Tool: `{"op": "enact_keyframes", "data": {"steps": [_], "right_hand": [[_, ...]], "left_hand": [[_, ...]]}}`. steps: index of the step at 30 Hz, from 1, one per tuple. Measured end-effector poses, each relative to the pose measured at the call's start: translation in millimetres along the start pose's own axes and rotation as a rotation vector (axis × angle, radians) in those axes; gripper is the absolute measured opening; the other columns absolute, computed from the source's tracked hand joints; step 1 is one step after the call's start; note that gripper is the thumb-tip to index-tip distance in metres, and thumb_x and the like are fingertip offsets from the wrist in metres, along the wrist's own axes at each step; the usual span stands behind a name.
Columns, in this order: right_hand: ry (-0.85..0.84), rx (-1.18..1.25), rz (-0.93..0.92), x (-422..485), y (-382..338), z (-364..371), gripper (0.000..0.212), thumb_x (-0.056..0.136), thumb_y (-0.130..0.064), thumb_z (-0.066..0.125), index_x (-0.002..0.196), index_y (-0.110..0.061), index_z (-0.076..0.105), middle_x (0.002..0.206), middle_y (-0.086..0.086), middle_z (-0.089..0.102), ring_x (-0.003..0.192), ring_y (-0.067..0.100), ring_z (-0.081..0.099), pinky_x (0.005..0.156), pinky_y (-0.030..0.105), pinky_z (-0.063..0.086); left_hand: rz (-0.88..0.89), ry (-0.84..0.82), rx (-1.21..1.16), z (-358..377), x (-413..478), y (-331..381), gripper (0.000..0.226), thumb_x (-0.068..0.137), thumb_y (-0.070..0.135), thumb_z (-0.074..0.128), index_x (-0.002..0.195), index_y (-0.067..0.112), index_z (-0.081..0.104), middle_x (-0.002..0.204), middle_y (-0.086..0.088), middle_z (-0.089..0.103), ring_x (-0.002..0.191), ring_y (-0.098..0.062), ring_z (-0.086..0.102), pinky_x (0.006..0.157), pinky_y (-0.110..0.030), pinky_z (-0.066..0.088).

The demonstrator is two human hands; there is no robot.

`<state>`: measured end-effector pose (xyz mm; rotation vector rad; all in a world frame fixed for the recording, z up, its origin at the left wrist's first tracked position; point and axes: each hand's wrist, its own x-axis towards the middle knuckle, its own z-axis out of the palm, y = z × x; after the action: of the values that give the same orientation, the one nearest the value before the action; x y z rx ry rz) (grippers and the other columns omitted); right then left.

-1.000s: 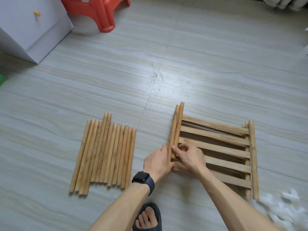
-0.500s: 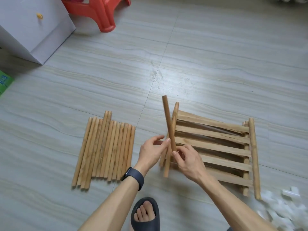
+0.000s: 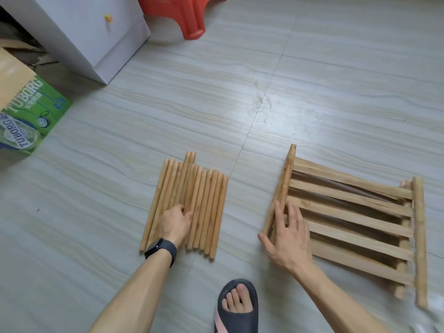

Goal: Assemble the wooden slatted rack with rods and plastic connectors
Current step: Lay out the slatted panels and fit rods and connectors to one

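A pile of several round wooden rods (image 3: pixel 206 207) lies side by side on the floor at centre. My left hand (image 3: pixel 176 223), with a dark watch on the wrist, lies on the pile, and its thumb and fingers curl round one rod there. To the right sits a stack of wooden slatted panels (image 3: pixel 348 212) with a rod (image 3: pixel 419 236) along its right edge. My right hand (image 3: pixel 288 234) rests with straight, spread fingers on the leaning rod (image 3: pixel 286 179) at the stack's left edge. Blurred white plastic connectors (image 3: pixel 432 329) show at the bottom right corner.
A white cabinet (image 3: pixel 91 32) and a red plastic stool (image 3: pixel 185 15) stand at the back left. A green cardboard box (image 3: pixel 26 111) sits at the left edge. My foot in a dark slipper (image 3: pixel 236 306) is at the bottom centre on the grey tiled floor.
A rod was lifted off the left edge of the slat stack. My left hand has since gone left to the rod pile. My right hand has opened and settled flat on the stack's left rod.
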<state>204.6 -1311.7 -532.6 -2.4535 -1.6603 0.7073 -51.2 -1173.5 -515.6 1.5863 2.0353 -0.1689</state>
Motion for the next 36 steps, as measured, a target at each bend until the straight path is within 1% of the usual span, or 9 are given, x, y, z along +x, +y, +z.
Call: {"op": "enact_keyframes", "data": {"steps": [3,6,13,17,20,23,29,34,36], "right_hand": [[-0.057,-0.043,-0.016,-5,12,15,0.096,0.09,-0.061,0.047,0.16,-0.026,-0.011,0.166,0.01,-0.018,0.155,0.032,-0.005,0.123,0.052,0.006],[-0.102,-0.083,-0.001,-4,17,14,0.099,0.093,-0.057,0.048,0.156,-0.027,-0.022,0.164,0.009,-0.025,0.155,0.031,-0.008,0.124,0.051,0.004],[-0.13,-0.048,0.041,2,12,2,0.101,0.089,-0.048,0.055,0.159,-0.023,-0.013,0.167,0.011,-0.013,0.155,0.031,-0.005,0.124,0.052,0.006],[-0.115,0.015,0.095,7,3,-6,0.1,0.082,-0.035,0.061,0.161,-0.015,0.002,0.168,0.015,0.001,0.151,0.034,0.011,0.123,0.049,0.011],[-0.038,0.203,0.06,9,-4,-18,0.085,0.083,-0.02,0.058,0.158,-0.007,0.019,0.163,0.016,0.026,0.146,0.031,0.027,0.121,0.038,0.019],[-0.027,0.221,0.002,12,-10,-27,0.07,0.084,-0.016,0.055,0.151,-0.012,0.035,0.144,0.008,0.051,0.128,0.026,0.044,0.111,0.035,0.033],[-0.093,0.136,-0.044,24,23,-70,0.063,0.093,-0.023,0.051,0.153,-0.015,0.033,0.15,0.009,0.045,0.138,0.026,0.038,0.114,0.038,0.032],[-0.195,-0.214,-0.075,25,87,-133,0.055,0.096,-0.028,0.048,0.149,-0.02,0.034,0.149,0.004,0.046,0.134,0.026,0.043,0.107,0.039,0.042],[-0.214,-0.229,-0.001,13,118,-146,0.057,0.097,-0.031,0.049,0.151,-0.02,0.033,0.152,0.005,0.043,0.136,0.026,0.042,0.11,0.039,0.041]], "left_hand": [[-0.007,0.008,0.077,3,7,-9,0.042,0.097,0.04,0.062,0.13,0.015,0.062,0.119,-0.014,0.068,0.109,-0.034,0.063,0.081,-0.035,0.049],[0.017,0.011,0.074,7,8,-8,0.042,0.094,0.041,0.067,0.126,0.016,0.06,0.114,-0.01,0.068,0.104,-0.03,0.064,0.079,-0.037,0.054],[0.05,0.035,0.097,14,8,-7,0.039,0.096,0.037,0.061,0.128,0.015,0.057,0.121,-0.012,0.063,0.108,-0.033,0.061,0.084,-0.043,0.054],[0.046,0.033,0.132,14,7,-5,0.039,0.096,0.036,0.058,0.129,0.016,0.054,0.123,-0.011,0.061,0.107,-0.033,0.061,0.082,-0.043,0.053],[0.033,0.033,0.174,14,2,0,0.041,0.096,0.034,0.057,0.132,0.016,0.051,0.128,-0.011,0.057,0.112,-0.034,0.059,0.083,-0.042,0.049],[0.021,0.061,0.169,15,-6,11,0.045,0.095,0.029,0.056,0.137,0.014,0.046,0.137,-0.014,0.049,0.122,-0.033,0.051,0.088,-0.043,0.044],[0.251,0.042,0.168,27,-23,69,0.049,0.094,0.027,0.052,0.141,0.014,0.045,0.143,-0.012,0.044,0.129,-0.029,0.043,0.1,-0.041,0.042],[0.488,-0.166,0.111,47,-47,149,0.053,0.096,0.037,0.049,0.145,0.018,0.042,0.147,-0.009,0.044,0.132,-0.028,0.043,0.102,-0.04,0.042],[0.538,-0.276,0.117,58,-62,179,0.059,0.095,0.044,0.049,0.147,0.019,0.038,0.145,-0.01,0.046,0.129,-0.031,0.048,0.1,-0.043,0.046]]}}
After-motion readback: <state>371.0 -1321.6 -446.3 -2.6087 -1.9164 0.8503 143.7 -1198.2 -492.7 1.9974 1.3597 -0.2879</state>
